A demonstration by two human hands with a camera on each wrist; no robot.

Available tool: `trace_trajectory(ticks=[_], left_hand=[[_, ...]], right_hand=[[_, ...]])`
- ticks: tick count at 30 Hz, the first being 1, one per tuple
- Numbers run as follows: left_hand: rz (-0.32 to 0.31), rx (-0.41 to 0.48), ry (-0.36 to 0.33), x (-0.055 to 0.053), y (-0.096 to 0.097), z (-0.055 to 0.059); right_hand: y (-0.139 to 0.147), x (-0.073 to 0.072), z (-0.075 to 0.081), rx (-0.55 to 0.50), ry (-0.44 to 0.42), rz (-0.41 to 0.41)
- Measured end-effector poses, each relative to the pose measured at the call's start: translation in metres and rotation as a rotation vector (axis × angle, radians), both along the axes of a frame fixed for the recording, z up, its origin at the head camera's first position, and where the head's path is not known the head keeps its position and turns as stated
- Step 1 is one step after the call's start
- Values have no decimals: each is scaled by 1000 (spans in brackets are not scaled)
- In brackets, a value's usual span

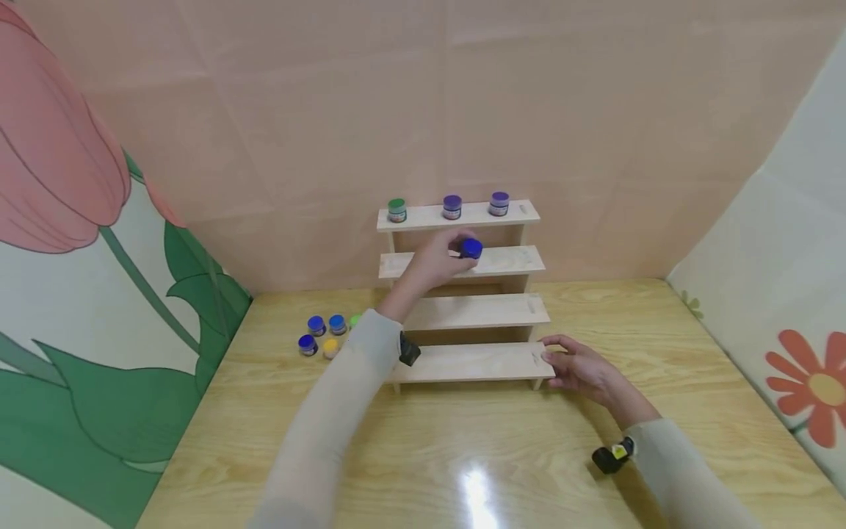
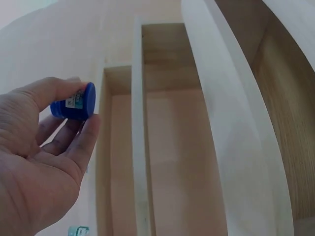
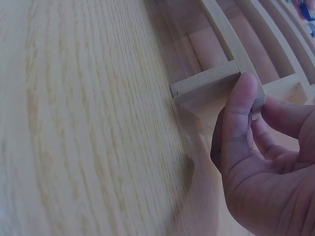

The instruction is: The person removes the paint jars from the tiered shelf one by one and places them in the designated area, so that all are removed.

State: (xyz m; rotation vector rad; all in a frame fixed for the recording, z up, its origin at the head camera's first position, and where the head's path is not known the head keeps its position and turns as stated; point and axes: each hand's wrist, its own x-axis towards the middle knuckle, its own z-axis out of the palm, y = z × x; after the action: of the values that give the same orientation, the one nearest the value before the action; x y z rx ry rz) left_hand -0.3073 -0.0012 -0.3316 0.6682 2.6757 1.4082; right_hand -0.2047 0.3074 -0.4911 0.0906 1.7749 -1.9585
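Between thumb and fingers, my left hand pinches a small paint jar with a dark blue lid, in front of the second step from the top of a pale wooden tiered shelf. The left wrist view shows that blue jar tilted on its side, its label partly covered by the fingers. Down at the right end of the lowest step, my right hand grips the board's corner. In the right wrist view, thumb and fingers lie around that corner of the shelf.
On the top step stand a green-lidded jar and two purple-lidded jars, one in the middle and one at right. Several blue-lidded jars, a yellow-lidded jar and a partly hidden light green one sit on the table left of the shelf.
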Motion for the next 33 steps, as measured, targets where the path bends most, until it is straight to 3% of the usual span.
trace_trajectory(ticks=[10,16,22,33], left_hand=[[22,-20,70,19,-34,-1],[37,11,88,29,-54,-4],[31,61,66,40,-73,-7],[84,80,34,54,-105,-17]], right_hand=[[1,-1,-2,-16,-3,6],[1,-2,-2,4,-8,-4],[1,0,-3,-10,4,13],[1,0,-1,-4,0,9]])
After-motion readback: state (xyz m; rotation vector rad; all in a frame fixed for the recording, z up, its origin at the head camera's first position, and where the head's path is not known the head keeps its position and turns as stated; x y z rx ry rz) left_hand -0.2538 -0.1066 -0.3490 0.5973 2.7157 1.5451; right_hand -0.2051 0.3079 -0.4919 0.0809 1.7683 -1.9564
